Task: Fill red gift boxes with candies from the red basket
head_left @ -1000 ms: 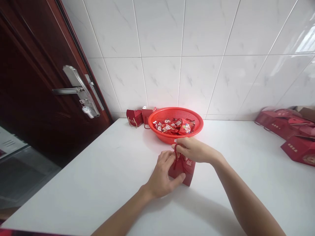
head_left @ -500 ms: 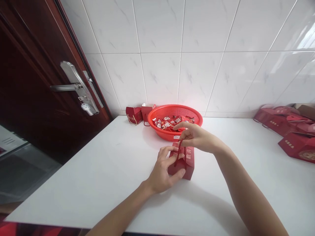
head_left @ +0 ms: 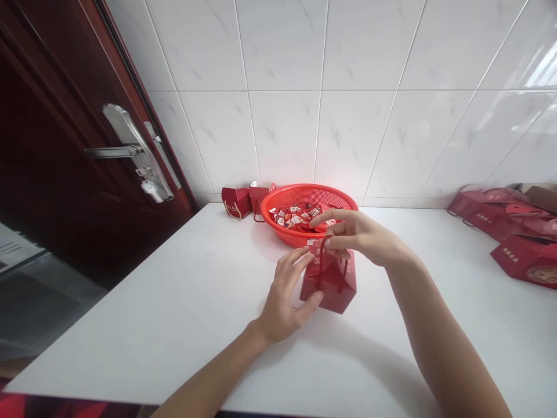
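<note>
A red gift box (head_left: pixel 333 284) with gold characters and a cord handle is in front of me, slightly blurred and tilted. My right hand (head_left: pixel 359 237) pinches the cord at the top of the box. Along the box's left side, my left hand (head_left: pixel 287 296) has its fingers spread, the thumb near the front face; whether it touches is hard to see. Just behind stands a red plastic basket (head_left: pixel 282 235) holding many wrapped candies (head_left: pixel 296 219).
Two small red boxes, one in front (head_left: pixel 236 203), stand by the wall left of the basket. Several flattened-looking red boxes (head_left: pixel 491 212) are piled at the right. A dark red door (head_left: pixel 52 116) borders the white table (head_left: pixel 174 313) on the left.
My right hand has moved a little right with the cord, and the box has shifted right and tilted. My left hand's fingers have come off the top of the box.
</note>
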Motion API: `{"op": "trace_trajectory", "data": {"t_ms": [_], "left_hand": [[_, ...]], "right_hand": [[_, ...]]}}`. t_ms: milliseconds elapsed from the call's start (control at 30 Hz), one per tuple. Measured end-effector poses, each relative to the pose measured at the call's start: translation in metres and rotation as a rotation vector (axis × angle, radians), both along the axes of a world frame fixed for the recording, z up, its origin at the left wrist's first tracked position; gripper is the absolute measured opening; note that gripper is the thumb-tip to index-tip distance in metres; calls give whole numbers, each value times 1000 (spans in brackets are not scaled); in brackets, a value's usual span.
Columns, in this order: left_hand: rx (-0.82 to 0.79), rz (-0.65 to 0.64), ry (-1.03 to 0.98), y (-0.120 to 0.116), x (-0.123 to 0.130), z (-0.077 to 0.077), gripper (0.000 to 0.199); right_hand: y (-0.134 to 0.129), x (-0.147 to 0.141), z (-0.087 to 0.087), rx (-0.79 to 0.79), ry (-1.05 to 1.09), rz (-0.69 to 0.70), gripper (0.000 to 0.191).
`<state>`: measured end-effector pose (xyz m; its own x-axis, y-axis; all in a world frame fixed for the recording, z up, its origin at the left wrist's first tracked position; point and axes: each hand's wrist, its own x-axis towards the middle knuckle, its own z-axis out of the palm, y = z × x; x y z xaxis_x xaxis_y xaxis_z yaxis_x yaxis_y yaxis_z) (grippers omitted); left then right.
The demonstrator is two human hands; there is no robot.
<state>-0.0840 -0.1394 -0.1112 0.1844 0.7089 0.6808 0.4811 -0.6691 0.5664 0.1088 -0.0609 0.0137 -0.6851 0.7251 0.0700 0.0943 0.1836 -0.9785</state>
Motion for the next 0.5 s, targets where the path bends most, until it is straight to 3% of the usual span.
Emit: {"op": "trace_trajectory", "data": {"t_ms": [167,367,500], "left_hand": [[-125,-20,-81,1,-2,-2,70],[-390,-184,-186,3,-7,-7,106],[-474,-269,-249,6,-8,-3,113]], "right_hand": [[2,8,2,32,28,-101,47],[1,11,4,19,16,44,53],[-1,7,4,15,-4,82,57]]}}
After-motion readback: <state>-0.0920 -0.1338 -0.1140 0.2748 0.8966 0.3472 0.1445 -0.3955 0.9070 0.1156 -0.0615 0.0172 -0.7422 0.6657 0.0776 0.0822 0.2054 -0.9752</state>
